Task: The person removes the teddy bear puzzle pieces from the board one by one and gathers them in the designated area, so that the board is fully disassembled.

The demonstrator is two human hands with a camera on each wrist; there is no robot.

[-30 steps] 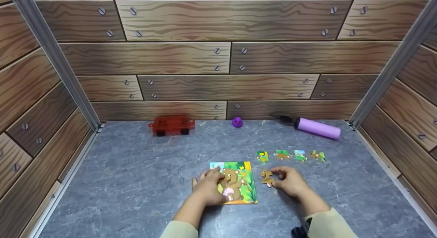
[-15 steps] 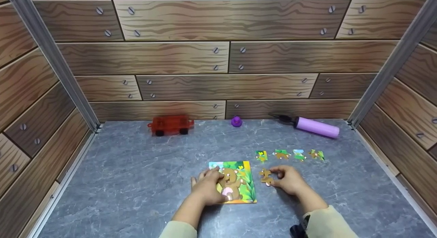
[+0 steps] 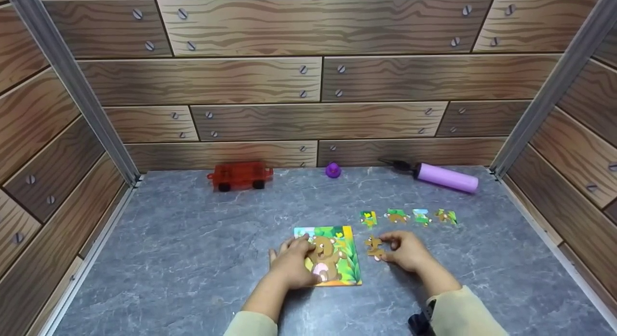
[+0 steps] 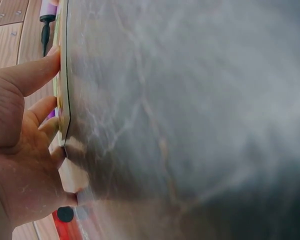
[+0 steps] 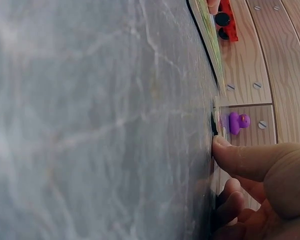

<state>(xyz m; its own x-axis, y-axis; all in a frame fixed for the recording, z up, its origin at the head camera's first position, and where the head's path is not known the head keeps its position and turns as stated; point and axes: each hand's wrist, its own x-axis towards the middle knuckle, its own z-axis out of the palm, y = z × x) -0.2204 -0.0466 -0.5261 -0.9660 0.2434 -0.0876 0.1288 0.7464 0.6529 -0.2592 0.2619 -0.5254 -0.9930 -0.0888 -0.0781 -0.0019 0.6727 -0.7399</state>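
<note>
Head view: my left hand point(image 3: 291, 266) rests across the left part of the puzzle board point(image 3: 344, 263), fingers spread, while on my right hand point(image 3: 407, 251) the thumb and index finger pinch the brown puzzle piece point(image 3: 374, 253), which sits just beside the board's right edge, not touching it. In the right wrist view my thumb tip meets the piece's edge, low by the tabletop point(image 3: 202, 259); whether it is lifted at all I cannot tell. Four other pieces point(image 3: 397, 216) lie in a row beyond it. I take the step in hand to be handling this one piece; if it belongs on the board, the next move calls for a short carry leftward and a careful turn to match its notches, my left hand steadying the board
</note>
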